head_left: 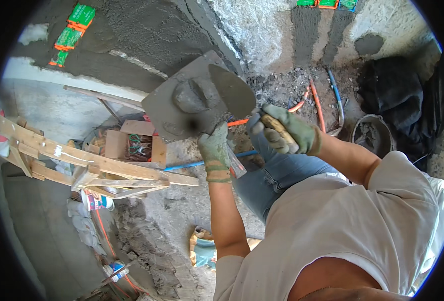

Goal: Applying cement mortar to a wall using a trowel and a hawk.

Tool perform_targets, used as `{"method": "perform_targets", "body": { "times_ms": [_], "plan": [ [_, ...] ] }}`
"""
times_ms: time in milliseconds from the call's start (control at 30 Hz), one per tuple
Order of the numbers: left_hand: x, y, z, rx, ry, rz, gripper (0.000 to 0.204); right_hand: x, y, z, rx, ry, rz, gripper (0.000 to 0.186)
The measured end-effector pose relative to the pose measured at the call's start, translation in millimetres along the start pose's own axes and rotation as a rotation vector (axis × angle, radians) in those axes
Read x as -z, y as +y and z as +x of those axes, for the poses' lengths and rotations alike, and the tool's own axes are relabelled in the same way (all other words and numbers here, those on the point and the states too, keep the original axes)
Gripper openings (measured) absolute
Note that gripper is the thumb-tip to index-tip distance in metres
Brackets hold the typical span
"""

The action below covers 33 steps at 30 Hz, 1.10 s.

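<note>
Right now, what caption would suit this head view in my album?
Gloved left hand holds a flat board bearing grey mortar; gloved right hand grips a wooden-handled trowel.

Rough pale wall (257,27), gritty floor (181,208)

Mortar (187,96) on board (156,108), beside trowel (234,91)

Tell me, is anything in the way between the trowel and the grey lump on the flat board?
Nothing visible stands in the way. The right hand holds the trowel by its wooden handle, and its blade overlaps the mortar board beside the mortar lump. I can't tell whether blade and board touch.
</note>
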State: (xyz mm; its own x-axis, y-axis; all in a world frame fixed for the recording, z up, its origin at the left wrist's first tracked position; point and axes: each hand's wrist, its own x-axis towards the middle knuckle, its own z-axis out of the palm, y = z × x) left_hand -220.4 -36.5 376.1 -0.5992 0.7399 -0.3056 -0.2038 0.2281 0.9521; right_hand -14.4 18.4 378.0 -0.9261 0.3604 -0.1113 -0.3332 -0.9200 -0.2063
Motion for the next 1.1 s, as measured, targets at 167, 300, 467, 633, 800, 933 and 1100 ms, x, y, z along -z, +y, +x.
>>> {"method": "perform_targets", "body": {
  "times_ms": [167, 300, 467, 633, 800, 933, 1100],
  "plan": [
    [-26, 31, -20, 0.061, -0.005, 0.153, 0.017, 34, 10, 5, -0.089, 0.002, 0.097, 0.055],
    [-36, -7, -26, 0.033, -0.113, 0.039, 0.014, 39, 16, 19, -0.188, -0.306, 0.446, 0.052],
    [-29, -20, -24, 0.056, -0.168, 0.107, 0.019, 50, 4, 31, -0.514, -0.763, 0.774, 0.05],
    [-38, 11, -33, 0.248, -0.103, 0.14, 0.015, 7, -77, 46, -0.084, -0.702, 0.434, 0.052],
    [-10, 1, -22, 0.177, 0.023, 0.202, 0.013, -42, -170, 68, 0.771, -0.123, -0.665, 0.044],
    [-3, 7, -29, 0.17, 0.026, 0.206, 0.012, -44, -199, 155, 0.797, 0.324, -1.005, 0.048],
    [2, 5, -25, 0.179, 0.04, 0.191, 0.014, -71, -208, 131, 0.507, 0.405, -1.084, 0.049]
  ]
}}
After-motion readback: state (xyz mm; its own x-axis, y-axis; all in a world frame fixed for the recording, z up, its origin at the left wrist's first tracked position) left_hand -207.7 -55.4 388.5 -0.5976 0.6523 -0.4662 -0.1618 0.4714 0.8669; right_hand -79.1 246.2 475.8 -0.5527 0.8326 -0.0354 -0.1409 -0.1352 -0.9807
